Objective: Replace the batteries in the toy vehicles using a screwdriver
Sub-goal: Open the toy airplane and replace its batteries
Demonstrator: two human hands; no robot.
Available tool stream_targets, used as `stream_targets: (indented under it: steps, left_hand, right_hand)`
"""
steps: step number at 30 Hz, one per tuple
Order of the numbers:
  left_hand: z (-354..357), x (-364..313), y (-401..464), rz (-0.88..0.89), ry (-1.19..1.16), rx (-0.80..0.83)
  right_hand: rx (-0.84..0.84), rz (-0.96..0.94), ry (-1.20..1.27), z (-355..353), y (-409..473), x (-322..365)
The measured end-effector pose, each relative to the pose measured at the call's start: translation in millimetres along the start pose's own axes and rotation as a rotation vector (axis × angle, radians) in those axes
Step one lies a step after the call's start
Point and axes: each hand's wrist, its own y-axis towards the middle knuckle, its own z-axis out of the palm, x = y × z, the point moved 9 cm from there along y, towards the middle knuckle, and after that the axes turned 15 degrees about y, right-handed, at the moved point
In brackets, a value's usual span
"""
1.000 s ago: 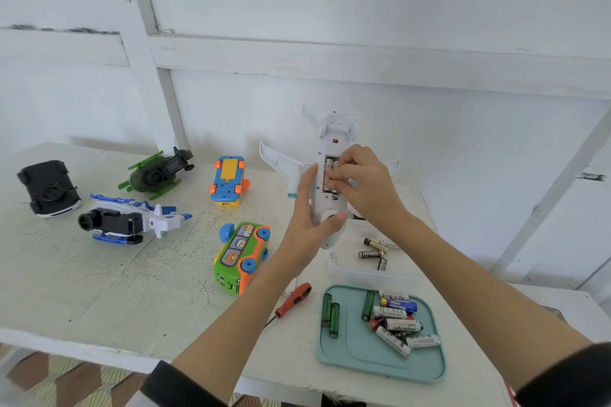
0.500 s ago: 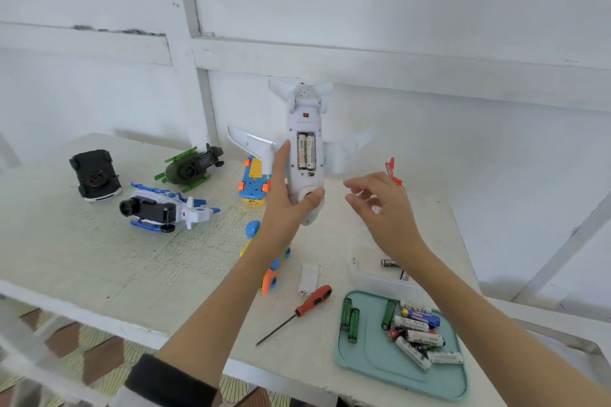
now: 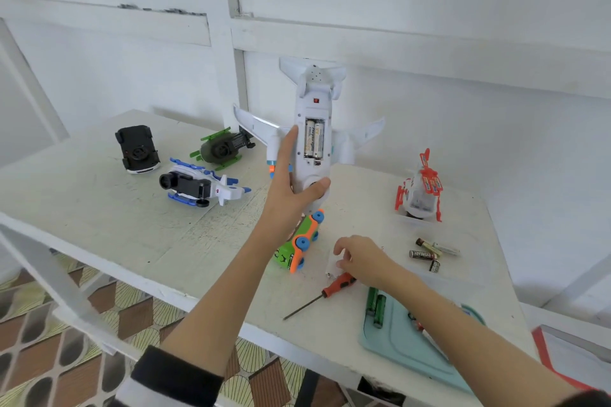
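Here the white table [image 3: 99, 218] bears the scene. Above it, the left hand [image 3: 291, 195] grips the upturned toy airplane [image 3: 314, 129], thumb and fingers wrapped round the fuselage, two batteries [image 3: 314, 142] showing in the open compartment. The right hand [image 3: 360, 258], fingers curled, pinches a small white cover [image 3: 332, 266] beside the screwdriver [image 3: 330, 291].

Bus [image 3: 299, 243] crowds screwdriver [image 3: 325, 292]

The toy plane [image 3: 314, 129] is smooth, glossy white plastic, and the two batteries [image 3: 314, 143] in its open bay shine like metal foil. The table [image 3: 132, 225] is white-painted wood, matt, scuffed and rough, while the screwdriver [image 3: 322, 294] has a dark metal shaft and an orange plastic handle, and the tray [image 3: 400, 345] at the near right edge is matt teal plastic
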Motion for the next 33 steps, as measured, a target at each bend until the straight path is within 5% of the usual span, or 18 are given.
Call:
stream_targets:
  steps: [5,15,23,33]
  left_hand:
    - [-2,1,-4,-0.014,-0.005,0.000]
    - [0,0,-7,-0.021,-0.005,0.011]
    - [0,-2,-8,-0.016,-0.001,0.008]
    - [0,11,-3,-0.037,-0.023,0.008]
  right_hand:
    - [0.001,0.088,-0.082,9,5,-8]
    - [-0.101,0.123,0.178,12,11,-9]
    - [-0.088,0.172,-0.021,19,16,-8]
    - [-0.174,0.144,0.447,3,13,-14]
